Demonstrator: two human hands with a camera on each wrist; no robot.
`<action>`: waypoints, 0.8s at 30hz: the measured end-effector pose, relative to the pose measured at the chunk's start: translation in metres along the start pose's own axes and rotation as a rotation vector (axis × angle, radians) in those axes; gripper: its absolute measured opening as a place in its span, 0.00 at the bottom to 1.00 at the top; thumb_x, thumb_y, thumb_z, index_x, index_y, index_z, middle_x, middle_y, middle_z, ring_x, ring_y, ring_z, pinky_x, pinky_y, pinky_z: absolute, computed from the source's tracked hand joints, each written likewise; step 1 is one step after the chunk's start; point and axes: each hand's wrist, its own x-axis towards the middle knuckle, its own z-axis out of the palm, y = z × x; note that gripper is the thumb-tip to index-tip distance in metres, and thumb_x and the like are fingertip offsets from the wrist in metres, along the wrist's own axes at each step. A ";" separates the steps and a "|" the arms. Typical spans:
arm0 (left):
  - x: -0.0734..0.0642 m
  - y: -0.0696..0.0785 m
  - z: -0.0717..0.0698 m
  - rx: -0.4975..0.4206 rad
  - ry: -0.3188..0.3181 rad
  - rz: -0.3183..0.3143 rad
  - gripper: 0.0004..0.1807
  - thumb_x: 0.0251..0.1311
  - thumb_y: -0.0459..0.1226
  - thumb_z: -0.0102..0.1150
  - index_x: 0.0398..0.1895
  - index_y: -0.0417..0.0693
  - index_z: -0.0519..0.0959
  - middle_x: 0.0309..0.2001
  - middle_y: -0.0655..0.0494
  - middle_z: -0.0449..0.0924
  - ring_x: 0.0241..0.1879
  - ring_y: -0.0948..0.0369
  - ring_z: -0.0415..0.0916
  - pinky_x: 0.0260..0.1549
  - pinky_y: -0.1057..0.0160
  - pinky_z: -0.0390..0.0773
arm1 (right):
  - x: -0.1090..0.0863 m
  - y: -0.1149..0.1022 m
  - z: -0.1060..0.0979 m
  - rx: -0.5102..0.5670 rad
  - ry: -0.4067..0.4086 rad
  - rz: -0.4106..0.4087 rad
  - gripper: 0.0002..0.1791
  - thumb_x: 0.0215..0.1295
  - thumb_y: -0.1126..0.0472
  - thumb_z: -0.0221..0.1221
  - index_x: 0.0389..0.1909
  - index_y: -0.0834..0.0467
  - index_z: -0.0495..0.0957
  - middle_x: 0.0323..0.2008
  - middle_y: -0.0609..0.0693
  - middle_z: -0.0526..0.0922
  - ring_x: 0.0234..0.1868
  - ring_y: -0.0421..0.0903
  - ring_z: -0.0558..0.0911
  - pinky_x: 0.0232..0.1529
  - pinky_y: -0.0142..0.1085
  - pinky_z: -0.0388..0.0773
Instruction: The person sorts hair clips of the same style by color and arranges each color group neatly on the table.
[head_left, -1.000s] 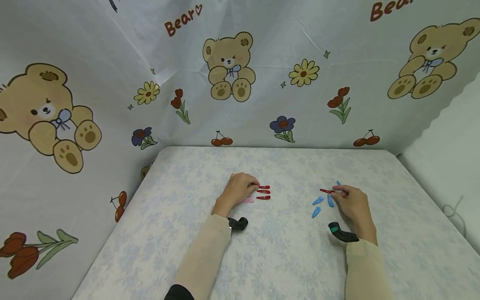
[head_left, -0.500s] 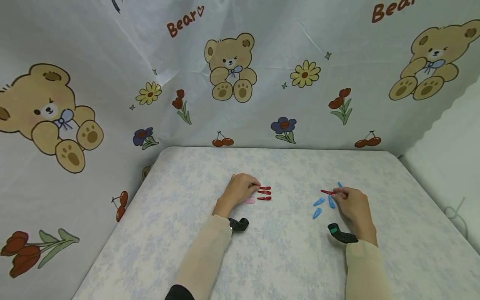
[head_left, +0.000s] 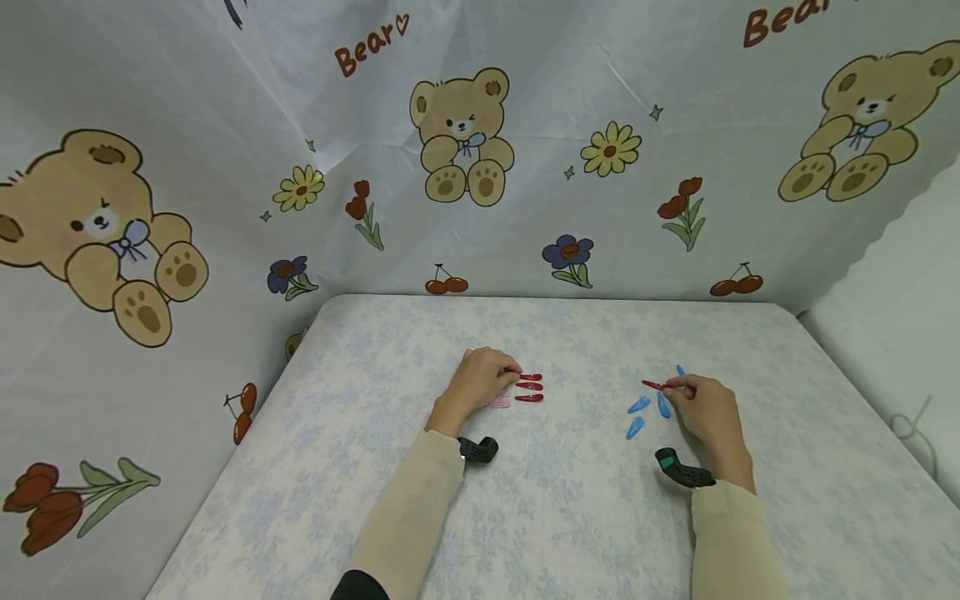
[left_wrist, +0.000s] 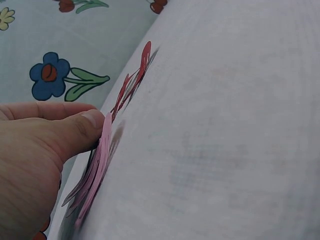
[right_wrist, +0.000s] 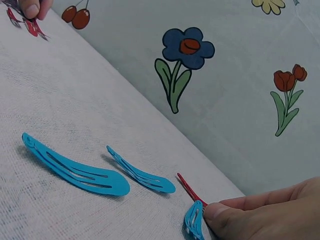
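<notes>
My left hand [head_left: 477, 383] rests over the left group of snap hair clips, thumb and forefinger pinching the end of the farthest red hair clip [head_left: 532, 377]. Two more red clips [head_left: 529, 397] lie in line nearer me. Pink hair clips [left_wrist: 100, 165] lie beneath that hand, partly hidden in the head view. To the right, my right hand [head_left: 703, 408] pinches another red hair clip [head_left: 651, 384], whose free end points left. Loose blue hair clips [right_wrist: 75, 167] lie around it; one blue clip [right_wrist: 194, 220] is right beside the right thumb.
A pale mottled cloth covers the table [head_left: 570, 517]. Behind and to the left hangs a white curtain [head_left: 510, 242] printed with bears and flowers. A white surface with a thin cord [head_left: 911, 425] stands at the right.
</notes>
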 end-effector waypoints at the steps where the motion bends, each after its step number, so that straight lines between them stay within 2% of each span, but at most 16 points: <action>1: 0.000 0.000 0.000 0.000 0.001 0.001 0.06 0.65 0.45 0.65 0.41 0.62 0.89 0.41 0.67 0.89 0.43 0.65 0.81 0.50 0.56 0.71 | 0.000 0.000 0.000 0.001 0.003 0.002 0.15 0.72 0.57 0.60 0.51 0.62 0.83 0.27 0.53 0.72 0.30 0.50 0.68 0.30 0.40 0.61; 13: -0.001 0.001 -0.001 -0.009 0.003 0.000 0.05 0.65 0.44 0.65 0.40 0.62 0.89 0.41 0.68 0.89 0.43 0.65 0.80 0.48 0.56 0.70 | -0.003 0.000 -0.006 0.050 0.001 0.008 0.17 0.74 0.52 0.57 0.54 0.60 0.82 0.31 0.53 0.71 0.32 0.50 0.68 0.31 0.41 0.61; 20: -0.001 0.002 -0.002 -0.007 -0.003 -0.008 0.06 0.65 0.44 0.65 0.40 0.63 0.89 0.41 0.68 0.89 0.42 0.65 0.80 0.50 0.57 0.70 | -0.001 -0.002 -0.005 0.074 -0.001 0.061 0.18 0.74 0.53 0.56 0.57 0.59 0.81 0.35 0.55 0.72 0.36 0.50 0.69 0.34 0.41 0.62; 24: -0.001 0.002 -0.002 -0.007 -0.004 -0.007 0.06 0.65 0.44 0.65 0.40 0.63 0.89 0.41 0.68 0.88 0.42 0.66 0.79 0.49 0.57 0.70 | 0.000 -0.003 -0.005 0.079 0.017 0.036 0.18 0.75 0.53 0.56 0.58 0.58 0.80 0.38 0.55 0.73 0.38 0.50 0.69 0.34 0.41 0.62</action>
